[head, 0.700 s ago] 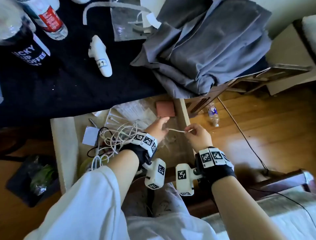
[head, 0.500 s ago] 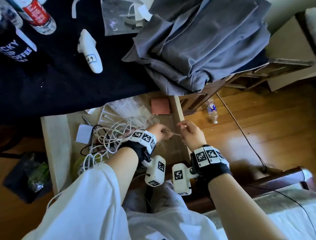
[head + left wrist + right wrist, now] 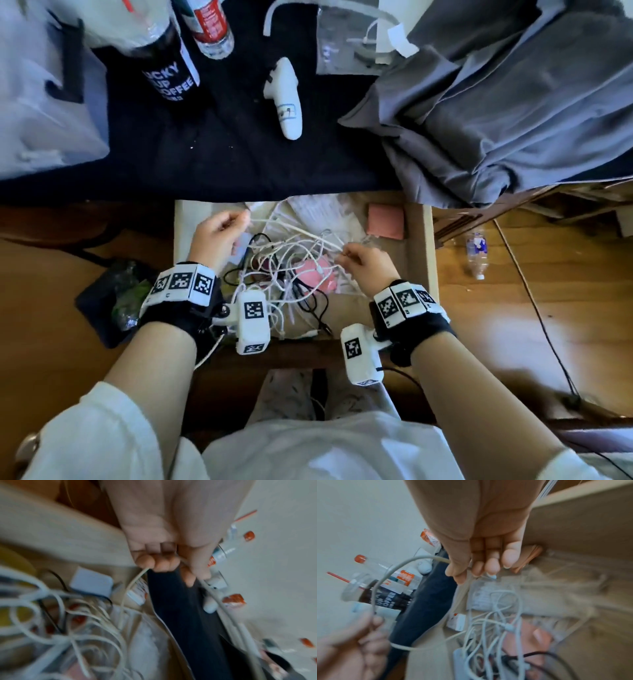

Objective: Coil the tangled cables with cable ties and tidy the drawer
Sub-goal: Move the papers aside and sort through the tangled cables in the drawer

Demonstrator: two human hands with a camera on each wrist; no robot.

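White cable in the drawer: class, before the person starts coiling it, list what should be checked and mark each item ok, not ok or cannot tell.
1. Left hand grips the white cable: ok.
2. Right hand pinches the same cable: ok, the right wrist view shows it arching from one hand to the other.
3. Cable free of the tangle of cables: not ok, strands still cross in the drawer.
4. Cable's far end located: cannot tell, too blurred.
5. Cable tie within reach: cannot tell.
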